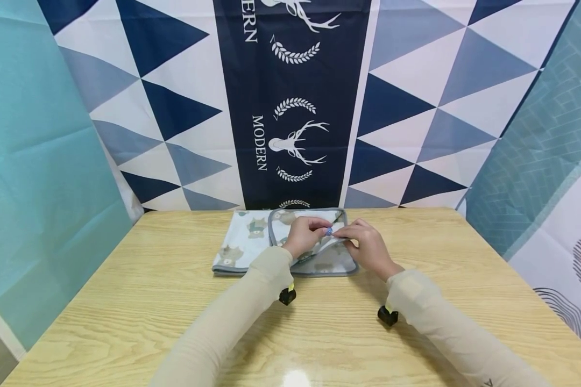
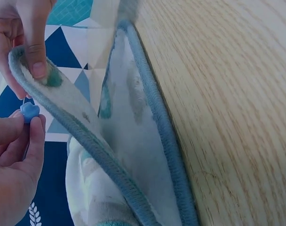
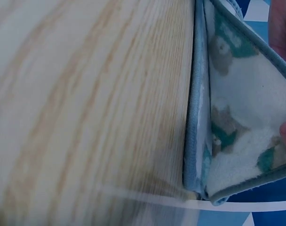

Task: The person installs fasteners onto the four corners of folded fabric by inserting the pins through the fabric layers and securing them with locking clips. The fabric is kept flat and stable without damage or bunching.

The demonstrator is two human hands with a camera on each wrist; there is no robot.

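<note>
A white baby blanket (image 1: 228, 231) with bear prints and grey-blue piped edges lies folded on the table. My left hand (image 1: 304, 235) pinches a small pin with a blue plastic head (image 2: 29, 112) between thumb and fingers, beside the blanket's raised edge. A thin metal wire shows above the blue head in the left wrist view. My right hand (image 1: 368, 248) pinches a lifted corner of the blanket's top layer, thumb (image 2: 38, 69) on the printed side. The right wrist view shows the lifted flap (image 3: 249, 103) standing away from the layer beneath, with a thumb tip at its edge.
The wooden table (image 1: 126, 322) stretches around the blanket. Behind it hangs a patterned cloth (image 1: 290, 145) with triangles and deer heads, and fabric panels (image 1: 39, 161) flank both sides. Small black cameras (image 1: 288, 295) sit at both wrists.
</note>
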